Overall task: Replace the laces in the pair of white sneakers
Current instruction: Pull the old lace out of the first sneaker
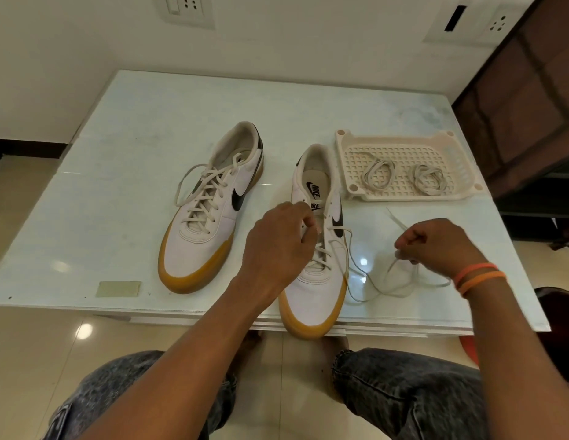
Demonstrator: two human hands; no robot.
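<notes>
Table: pale and glossy, carrying both sneakers, a tray and a loose run of lace.
Left sneaker: lies well apart from the hands, fully laced, its lace ends looped loose on the upper.
Right sneaker: nearest the person, toe hanging over the table's front edge; only the lower eyelets are threaded, the upper ones look bare.
Tray: cream plastic with a grid floor, just beside the right sneaker's heel; inside lie two coiled laces, apart from each other, most likely the replacements.
Left hand: over the right sneaker's throat, its grip curled, the fingertips pinching the lace at the crossings.
Right hand: off to the shoe's side above the table, its grip clenched on the freed lace, which trails in a slack loop back to the shoe.
Step in hand: by my reckoning, unlacing the right sneaker, old lace about half out.
Next move: draw the lace out of the remaining eyelets row by row, then fetch a coil from the tray.
</notes>
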